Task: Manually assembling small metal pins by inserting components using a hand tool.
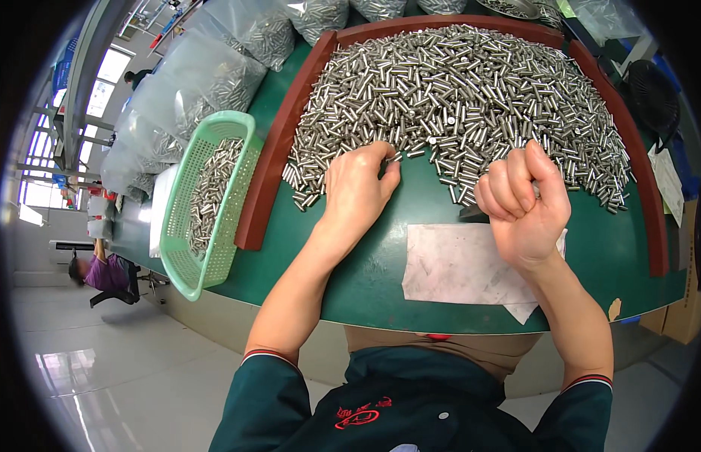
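Note:
A broad heap of short, shiny metal pins (463,90) covers the far part of the green table. My left hand (356,184) is at the heap's near edge, thumb and forefinger closed on a small metal pin (396,157) that shows between their tips. To the right, my right hand (522,196) is raised palm-up in front of the heap with its fingers curled in. Whatever lies inside that fist is hidden. A stained white sheet (456,267) lies under and beside the right wrist. Behind the right hand a small dark block (473,214) partly shows.
Dark red wooden rails (271,162) border the heap at the left, back and right. A light green perforated basket (176,252) with pins stands left of the rail. Clear plastic bags (207,83) of pins line the far left. A black fan (653,102) stands at right.

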{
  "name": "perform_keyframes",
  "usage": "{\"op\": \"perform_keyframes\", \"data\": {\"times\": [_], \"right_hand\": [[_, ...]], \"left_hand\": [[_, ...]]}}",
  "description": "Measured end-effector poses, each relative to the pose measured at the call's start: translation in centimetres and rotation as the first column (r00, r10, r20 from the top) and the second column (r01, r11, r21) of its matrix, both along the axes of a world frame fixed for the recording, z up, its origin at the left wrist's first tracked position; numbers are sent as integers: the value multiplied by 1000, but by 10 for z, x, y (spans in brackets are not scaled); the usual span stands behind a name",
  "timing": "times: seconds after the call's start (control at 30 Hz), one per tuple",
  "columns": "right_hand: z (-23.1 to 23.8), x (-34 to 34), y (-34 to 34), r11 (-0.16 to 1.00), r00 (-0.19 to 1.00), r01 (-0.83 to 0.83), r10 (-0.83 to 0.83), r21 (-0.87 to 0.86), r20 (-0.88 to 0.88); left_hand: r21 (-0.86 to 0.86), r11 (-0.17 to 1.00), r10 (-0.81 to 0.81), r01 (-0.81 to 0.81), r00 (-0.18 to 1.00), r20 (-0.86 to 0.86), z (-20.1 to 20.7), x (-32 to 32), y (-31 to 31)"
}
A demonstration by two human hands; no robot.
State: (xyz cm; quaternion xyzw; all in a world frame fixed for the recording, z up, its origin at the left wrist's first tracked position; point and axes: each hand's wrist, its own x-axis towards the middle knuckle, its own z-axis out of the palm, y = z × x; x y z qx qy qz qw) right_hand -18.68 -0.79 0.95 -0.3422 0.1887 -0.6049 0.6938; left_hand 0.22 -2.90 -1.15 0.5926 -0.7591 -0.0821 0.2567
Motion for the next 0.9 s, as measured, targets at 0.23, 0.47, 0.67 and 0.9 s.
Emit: {"op": "perform_keyframes", "data": {"times": [0.23, 0.47, 0.67, 0.9], "right_hand": [[-1, 1, 1, 999, 1000, 4, -5, 35, 23], [-1, 2, 1, 999, 999, 5, -6, 38, 32], [-1, 0, 1, 999, 999, 13, -15, 41, 37], [-1, -2, 1, 999, 999, 3, -4, 37, 46]], "left_hand": [[-91, 975, -182, 201, 965, 188, -2, 3, -1], [-71, 970, -232, 234, 972, 30, -4, 4, -5], [18, 966, -240, 258, 921, -307, -6, 2, 0], [111, 958, -212, 263, 916, -340, -4, -1, 1]]}}
